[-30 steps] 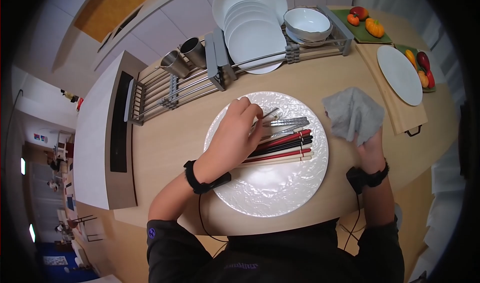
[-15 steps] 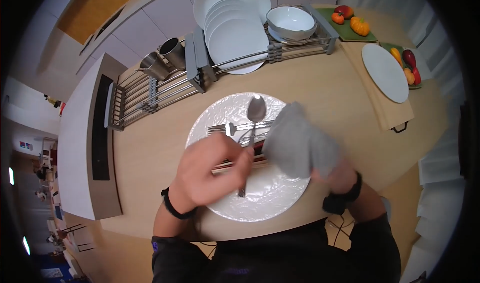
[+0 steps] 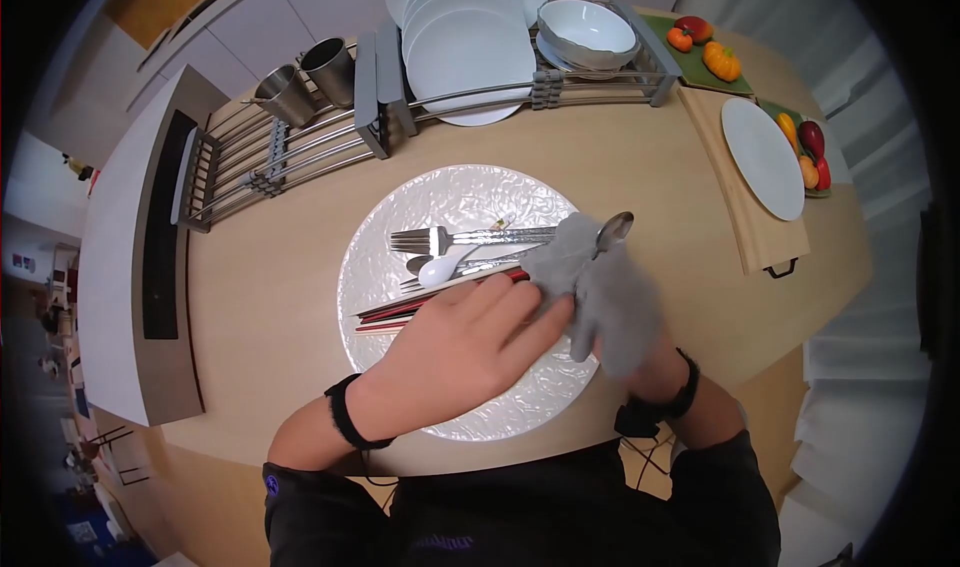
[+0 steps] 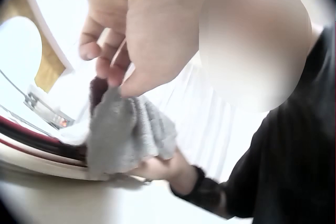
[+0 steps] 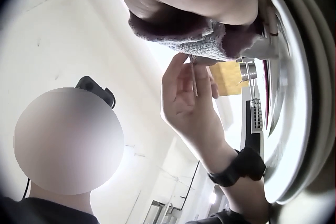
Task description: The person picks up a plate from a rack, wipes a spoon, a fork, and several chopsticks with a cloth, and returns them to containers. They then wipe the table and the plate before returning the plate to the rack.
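Above the big plate [image 3: 500,412], your L hand [image 3: 465,342] pinches the spoon [image 3: 616,229] by its handle; R hand [image 3: 652,365] grips the cloth [image 3: 625,302] against it. Wipe w/ light, even strokes, clear of the forks [image 3: 420,240].

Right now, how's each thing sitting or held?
Grey cloth: bunched around the spoon
Spoon: partly covered
Left hand: pinching the spoon's handle
Right hand: gripping the cloth
Forks: lying on the big plate
Chopsticks: lying there too
Big plate: flat
Rack plates: standing on edge
White bowl: upright
Metal cups: mouths up
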Available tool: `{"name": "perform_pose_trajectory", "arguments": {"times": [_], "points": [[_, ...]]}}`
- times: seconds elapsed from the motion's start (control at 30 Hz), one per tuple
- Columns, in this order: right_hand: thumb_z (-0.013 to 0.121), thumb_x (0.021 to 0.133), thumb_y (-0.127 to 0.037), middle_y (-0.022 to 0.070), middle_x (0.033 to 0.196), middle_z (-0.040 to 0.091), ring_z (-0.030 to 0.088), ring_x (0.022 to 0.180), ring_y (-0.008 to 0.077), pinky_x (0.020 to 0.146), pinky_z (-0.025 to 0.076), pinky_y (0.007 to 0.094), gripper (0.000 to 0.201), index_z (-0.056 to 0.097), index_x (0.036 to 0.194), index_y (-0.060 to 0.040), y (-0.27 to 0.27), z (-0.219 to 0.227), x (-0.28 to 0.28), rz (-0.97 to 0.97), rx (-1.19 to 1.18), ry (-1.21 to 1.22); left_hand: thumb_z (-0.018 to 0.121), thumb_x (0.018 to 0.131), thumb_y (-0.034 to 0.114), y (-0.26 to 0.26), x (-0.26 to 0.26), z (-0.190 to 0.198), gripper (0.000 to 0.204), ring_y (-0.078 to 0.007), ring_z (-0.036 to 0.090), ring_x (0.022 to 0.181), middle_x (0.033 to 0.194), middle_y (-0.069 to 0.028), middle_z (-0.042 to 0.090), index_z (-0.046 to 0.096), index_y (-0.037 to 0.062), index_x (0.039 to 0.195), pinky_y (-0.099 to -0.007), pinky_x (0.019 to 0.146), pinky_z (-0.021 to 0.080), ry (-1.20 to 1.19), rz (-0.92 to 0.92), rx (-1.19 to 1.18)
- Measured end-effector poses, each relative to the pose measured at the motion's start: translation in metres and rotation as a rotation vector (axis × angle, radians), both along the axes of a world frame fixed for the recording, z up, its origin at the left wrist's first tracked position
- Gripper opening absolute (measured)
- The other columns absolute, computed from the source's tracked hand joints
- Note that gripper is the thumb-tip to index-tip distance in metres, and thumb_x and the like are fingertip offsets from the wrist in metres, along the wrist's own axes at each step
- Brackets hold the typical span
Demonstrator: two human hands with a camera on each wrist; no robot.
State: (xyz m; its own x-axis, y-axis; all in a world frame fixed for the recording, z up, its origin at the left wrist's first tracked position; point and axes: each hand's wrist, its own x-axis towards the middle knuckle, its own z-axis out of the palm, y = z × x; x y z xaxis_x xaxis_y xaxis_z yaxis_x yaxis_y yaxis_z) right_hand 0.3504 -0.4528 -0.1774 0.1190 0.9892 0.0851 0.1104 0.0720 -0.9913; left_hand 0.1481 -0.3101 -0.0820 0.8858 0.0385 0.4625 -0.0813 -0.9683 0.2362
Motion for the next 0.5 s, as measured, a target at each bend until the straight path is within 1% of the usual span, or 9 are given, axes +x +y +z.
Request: {"name": "perform_pose_trajectory", "arguments": {"times": [0.03, 0.1, 0.13, 0.2, 0.23, 0.3, 0.33, 0.4, 0.5], "points": [[0.056, 0.09, -0.001, 0.0091, 0.117, 0.064, 0.062, 0.101, 0.0225, 0.09, 0.052, 0.0356, 0.026, 0.058, 0.116, 0.0008, 0.001, 0.012, 0.0, -0.041, 0.038, -0.254, 0.073, 0.081, 0.007, 0.0, 0.0, 0.001, 0.036, -0.021, 0.066, 0.076, 0.083, -0.0072, 0.06, 0.066, 0.0018, 0.117, -0.0327, 0.062, 0.05, 0.027, 0.01, -0.132], [0.055, 0.092, -0.002, 0.0087, 0.111, 0.064, 0.062, 0.095, 0.0234, 0.087, 0.053, 0.0356, 0.015, 0.058, 0.107, -0.0009, 0.002, 0.022, -0.003, -0.109, 0.038, -0.299, 0.069, 0.089, 0.008, -0.005, -0.009, 0.013, 0.034, -0.0249, 0.067, 0.074, 0.089, -0.0101, 0.066, 0.063, 0.0008, 0.122, -0.0349, 0.064, 0.052, 0.173, 0.021, -0.512], [0.055, 0.094, -0.003, 0.0086, 0.109, 0.063, 0.062, 0.093, 0.0234, 0.086, 0.053, 0.0354, 0.01, 0.057, 0.103, -0.0017, 0.003, 0.024, -0.006, -0.136, 0.0, -0.089, 0.067, 0.093, 0.008, -0.007, -0.013, 0.017, 0.034, -0.0268, 0.068, 0.074, 0.092, -0.0116, 0.068, 0.062, 0.0004, 0.125, -0.036, 0.065, 0.053, 0.247, 0.028, -0.702], [0.053, 0.097, -0.006, 0.0085, 0.107, 0.064, 0.062, 0.091, 0.0226, 0.085, 0.053, 0.0352, 0.005, 0.057, 0.1, -0.0025, 0.002, 0.029, -0.007, -0.15, -0.029, -0.095, 0.061, 0.097, 0.008, -0.008, -0.011, 0.019, 0.021, -0.0348, 0.068, 0.075, 0.086, -0.016, 0.069, 0.061, -0.0015, 0.116, -0.0419, 0.065, 0.052, 0.298, -0.008, -0.775], [0.052, 0.099, -0.008, 0.0086, 0.107, 0.065, 0.063, 0.092, 0.0217, 0.086, 0.053, 0.0352, 0.007, 0.057, 0.1, -0.0026, 0.0, 0.032, -0.004, -0.135, -0.02, -0.312, 0.057, 0.1, 0.007, -0.008, -0.01, 0.019, 0.016, -0.0389, 0.068, 0.076, 0.083, -0.0182, 0.069, 0.061, -0.0024, 0.112, -0.0448, 0.065, 0.051, 0.322, -0.024, -0.812], [0.053, 0.1, -0.009, 0.0065, 0.099, 0.064, 0.063, 0.087, 0.0183, 0.079, 0.052, 0.0328, 0.008, 0.058, 0.098, -0.0029, 0.006, 0.033, -0.004, -0.171, 0.06, -0.348, 0.056, 0.101, 0.008, -0.004, -0.007, 0.006, 0.013, -0.0381, 0.068, 0.073, 0.077, -0.0167, 0.068, 0.062, -0.0024, 0.105, -0.044, 0.064, 0.051, 0.296, -0.03, -0.807], [0.056, 0.099, -0.007, 0.0045, 0.092, 0.063, 0.062, 0.081, 0.0157, 0.072, 0.051, 0.0304, 0.006, 0.059, 0.096, -0.0032, 0.013, 0.03, -0.009, -0.226, 0.126, -0.167, 0.055, 0.102, 0.009, -0.003, -0.006, 0.003, 0.013, -0.0377, 0.068, 0.071, 0.074, -0.0159, 0.067, 0.062, -0.0024, 0.102, -0.0436, 0.064, 0.051, 0.286, -0.036, -0.807], [0.06, 0.098, -0.009, 0.0055, 0.093, 0.064, 0.063, 0.083, 0.016, 0.075, 0.05, 0.0305, 0.008, 0.062, 0.101, -0.0025, 0.011, 0.026, -0.013, -0.29, 0.108, 0.008, 0.054, 0.102, 0.009, -0.004, -0.005, 0.009, 0.016, -0.0371, 0.067, 0.068, 0.072, -0.0146, 0.067, 0.062, -0.0024, 0.095, -0.0433, 0.064, 0.051, 0.325, 0.01, -0.867], [0.063, 0.098, -0.018, 0.0116, 0.111, 0.069, 0.065, 0.101, 0.0218, 0.098, 0.049, 0.0363, 0.026, 0.065, 0.118, -0.0017, 0.003, 0.03, -0.019, -0.301, 0.011, -0.065, 0.053, 0.104, 0.011, -0.004, -0.006, 0.011, 0.021, -0.0318, 0.066, 0.066, 0.071, -0.0113, 0.067, 0.064, -0.0009, 0.089, -0.0387, 0.063, 0.049, 0.25, 0.018, -0.923]]}}
